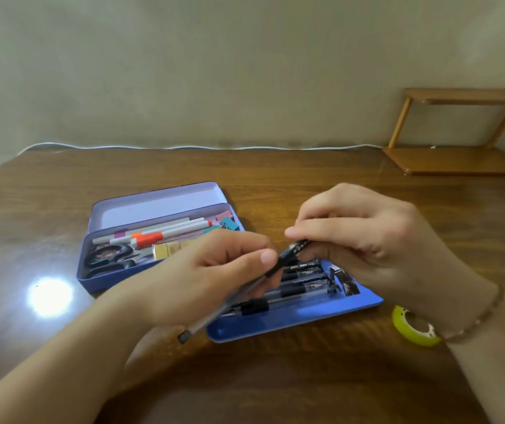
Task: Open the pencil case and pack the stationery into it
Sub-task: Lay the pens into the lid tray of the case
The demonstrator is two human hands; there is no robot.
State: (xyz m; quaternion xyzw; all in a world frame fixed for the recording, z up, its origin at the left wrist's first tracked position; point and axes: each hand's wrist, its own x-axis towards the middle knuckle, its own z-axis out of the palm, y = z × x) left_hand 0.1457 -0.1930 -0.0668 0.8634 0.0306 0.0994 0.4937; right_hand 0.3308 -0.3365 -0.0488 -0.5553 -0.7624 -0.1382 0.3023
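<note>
A blue metal pencil case (113,278) lies open on the wooden table, lid (156,203) tipped back. Inside it are white markers with orange caps (150,237), black scissors (107,255), a yellow block and coloured clips. A blue inner tray (294,319) rests in front of the case at the right and holds several black gel pens (303,286). Above the tray both hands hold one black gel pen (233,296) at a slant. My left hand (211,276) grips its barrel. My right hand (364,240) pinches its upper end.
A yellow-green tape roll (413,327) lies right of the tray, under my right wrist. A small wooden shelf (459,154) stands at the back right against the wall. A white cable (184,146) runs along the table's far edge. A lamp glare shows at the left.
</note>
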